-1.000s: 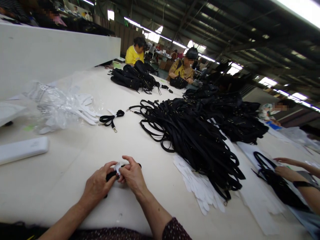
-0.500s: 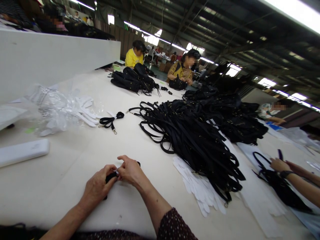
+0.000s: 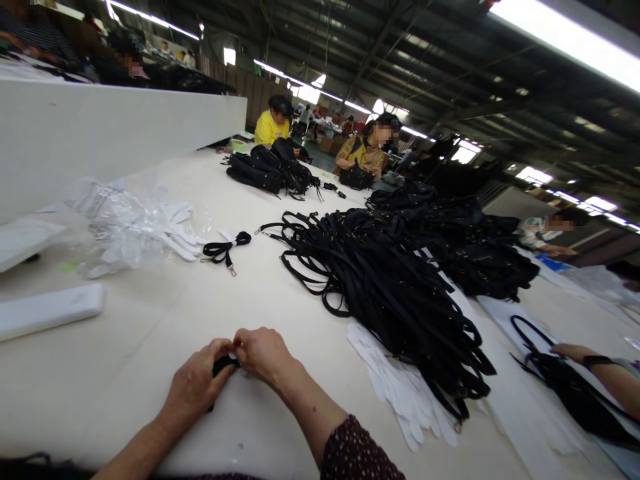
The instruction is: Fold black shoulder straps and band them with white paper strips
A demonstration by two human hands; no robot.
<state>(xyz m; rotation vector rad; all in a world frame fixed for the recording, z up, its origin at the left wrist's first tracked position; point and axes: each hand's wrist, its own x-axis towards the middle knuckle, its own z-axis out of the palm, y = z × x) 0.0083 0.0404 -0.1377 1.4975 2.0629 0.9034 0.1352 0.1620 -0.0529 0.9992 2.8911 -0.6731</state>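
A small bundled black strap (image 3: 221, 366) is held low on the cream worktop (image 3: 280, 300), directly in front of the person. It is pinched between both hands. The left hand (image 3: 196, 385) is closed around the bundle from the left, with thumb and fingers pressed on it. The right hand (image 3: 263, 353) is closed on the bundle's right end, fingertips meeting those of the left hand. Most of the strap is hidden by the hands; only a dark section is seen between them.

A large pile of black straps (image 3: 390, 280) is spread across the worktop to the right, well apart from the hands. A stack of white paper pieces (image 3: 405, 390) lies partly under the pile's near edge. A single coiled strap with metal clips (image 3: 225, 248) lies further back, beside a heap of clear plastic bags (image 3: 125, 223). A flat white box (image 3: 47, 310) is placed at the left edge. A co-worker's arm (image 3: 605, 377) rests on a black bag (image 3: 570, 390) at the far right. Other people are seated at the far end of the worktop.
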